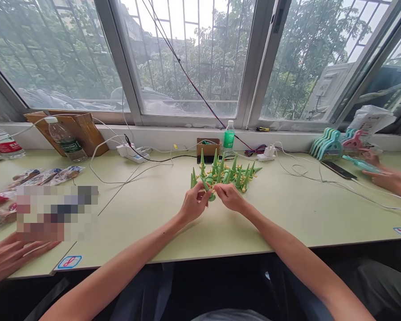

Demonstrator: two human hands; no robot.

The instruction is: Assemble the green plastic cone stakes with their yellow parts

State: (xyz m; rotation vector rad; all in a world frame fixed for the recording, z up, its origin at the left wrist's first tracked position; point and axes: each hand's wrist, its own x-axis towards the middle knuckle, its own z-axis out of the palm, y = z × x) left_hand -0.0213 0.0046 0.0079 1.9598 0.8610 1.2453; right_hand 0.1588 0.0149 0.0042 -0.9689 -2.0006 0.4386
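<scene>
Near the middle of the pale green table (147,232), my left hand (194,203) is closed around a green cone-shaped piece (205,185) with a round green base. My right hand (231,197) is beside it, fingers pinched at the piece's yellow part; what exactly they grip is too small to tell. Just behind both hands stands a cluster of several green pointed pieces (234,171) with small yellow parts, some upright and some leaning.
Behind the cluster are a small cardboard box (208,147) and a green bottle (229,137). White cables and power strips (133,153) run along the sill. Other people's hands are at the far left (23,249) and far right (387,176), near wrapped items and teal hangers (326,143).
</scene>
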